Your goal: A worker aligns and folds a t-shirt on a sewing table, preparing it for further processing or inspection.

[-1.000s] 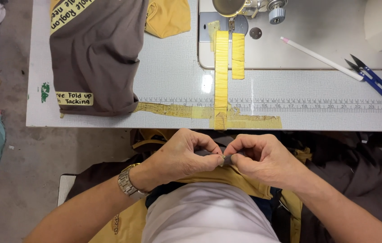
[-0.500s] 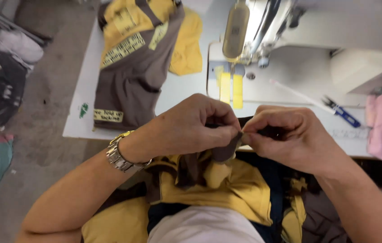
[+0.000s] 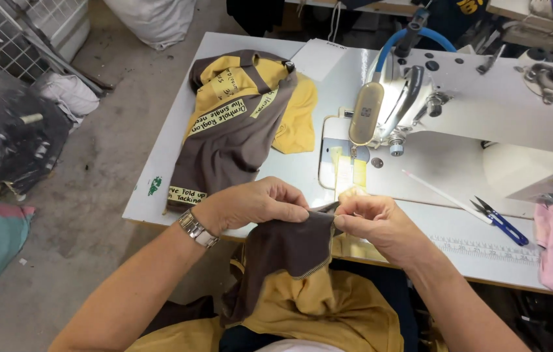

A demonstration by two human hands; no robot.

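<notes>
Left hand [image 3: 253,205] and right hand [image 3: 371,221] pinch a brown cloth [image 3: 286,251] between them; sewing machine [image 3: 485,111] sits at one o'clock.

A white bench [image 3: 178,146] carrying a white sewing machine [image 3: 485,104] is standing on a stained grey concrete floor [image 3: 87,215], with a white wire rack [image 3: 12,29], a dark plastic-wrapped bundle [image 3: 9,140] and a pale sack [image 3: 152,19] lying around it under bright, even light.

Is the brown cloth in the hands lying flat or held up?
Held up. The left hand and right hand pinch the brown cloth at its top edge, and it hangs down over the yellow fabric.
</notes>
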